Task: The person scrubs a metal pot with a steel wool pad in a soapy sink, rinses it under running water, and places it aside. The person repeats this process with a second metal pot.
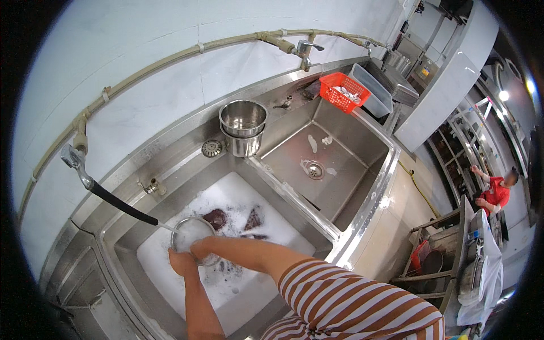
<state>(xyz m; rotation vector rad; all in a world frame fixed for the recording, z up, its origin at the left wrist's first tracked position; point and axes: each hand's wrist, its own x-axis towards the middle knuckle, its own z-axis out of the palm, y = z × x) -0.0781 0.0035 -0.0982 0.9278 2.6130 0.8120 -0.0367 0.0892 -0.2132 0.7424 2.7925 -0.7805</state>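
My left hand (183, 262) grips the near rim of a round stainless steel pot (174, 243), tilted over the foamy water (250, 278) in the left sink basin. A stream of water runs into the pot from a black hose (123, 205) fixed to a wall tap (76, 161). My right hand (204, 247) reaches into the pot's mouth. Its fingers are mostly hidden, so whether they hold anything cannot be seen. Dark reddish-brown objects (216, 218) lie partly under the foam just beyond the pot.
Two nested steel pots (243, 127) stand behind the basin divider, beside a sink strainer (212, 148). The right basin (293, 148) holds white scraps near its drain (314, 169). A red plastic basket (340, 95) sits at its back corner. A person in red (497, 193) is far right.
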